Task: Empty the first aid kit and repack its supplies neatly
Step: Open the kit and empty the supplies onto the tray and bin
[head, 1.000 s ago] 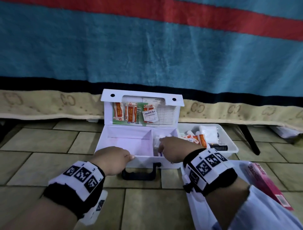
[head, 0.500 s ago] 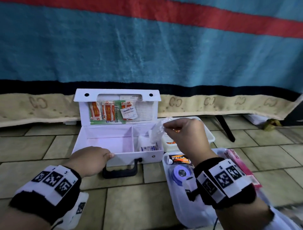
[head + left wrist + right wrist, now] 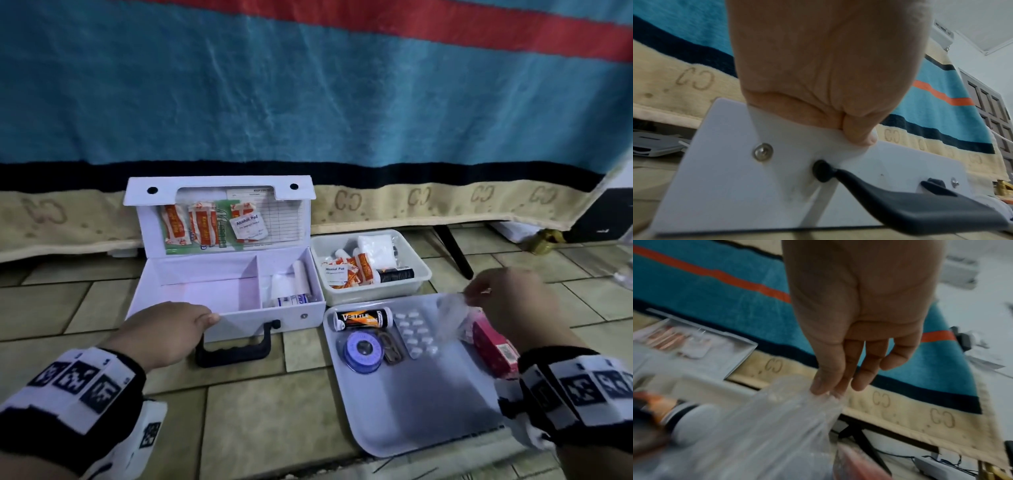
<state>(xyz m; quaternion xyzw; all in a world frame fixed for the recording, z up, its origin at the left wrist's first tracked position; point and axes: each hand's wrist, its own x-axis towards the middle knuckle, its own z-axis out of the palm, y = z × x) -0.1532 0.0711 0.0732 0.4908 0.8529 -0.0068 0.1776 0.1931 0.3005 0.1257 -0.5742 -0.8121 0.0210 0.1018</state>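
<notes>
The white first aid kit [image 3: 274,310] stands open on the tiled floor, its lid upright with plasters and an alcohol pad tucked inside. Its left compartment is bare; the right one holds a rolled bandage [image 3: 294,286]. My left hand [image 3: 168,330] grips the kit's front wall [image 3: 777,178], thumb curled over the rim, above the black handle [image 3: 910,206]. My right hand [image 3: 510,301] pinches a clear plastic packet [image 3: 450,313] by its top edge, and the packet [image 3: 777,426] hangs over the flat white tray [image 3: 428,394].
The tray holds a V-Style tube [image 3: 363,318], a blister strip of pills [image 3: 416,332], a blue tape roll [image 3: 363,351] and a pink box [image 3: 495,347]. A white bin [image 3: 416,284] of supplies sits behind it. A striped blanket [image 3: 308,102] hangs behind everything.
My right hand lifted the clear packet out of the kit's right compartment and carried it rightward over the flat tray. My left hand kept its hold on the kit's front wall.
</notes>
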